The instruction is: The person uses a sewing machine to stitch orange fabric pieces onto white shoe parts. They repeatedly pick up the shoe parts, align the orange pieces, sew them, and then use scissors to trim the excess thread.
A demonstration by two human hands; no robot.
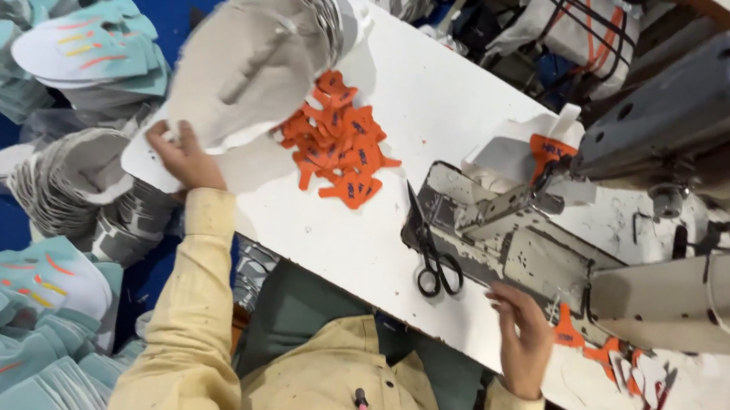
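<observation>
The left hand grips a grey stack of cut pieces at the surface edge, the right hand rests open by the sewing machine; the tilted stack may slide off

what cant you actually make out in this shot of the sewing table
Head view only:
- Needle area of the sewing machine: hidden behind the machine head and the orange piece under it.
- Left hand: fingertips hidden under the grey shoe-upper piece, which is motion-blurred.
- Right hand: fingertips at the machine bed; contact unclear.
- Marks on the orange pieces in the pile: too small.
- Scissors: blade tips hard to separate from the machine's edge.
</observation>
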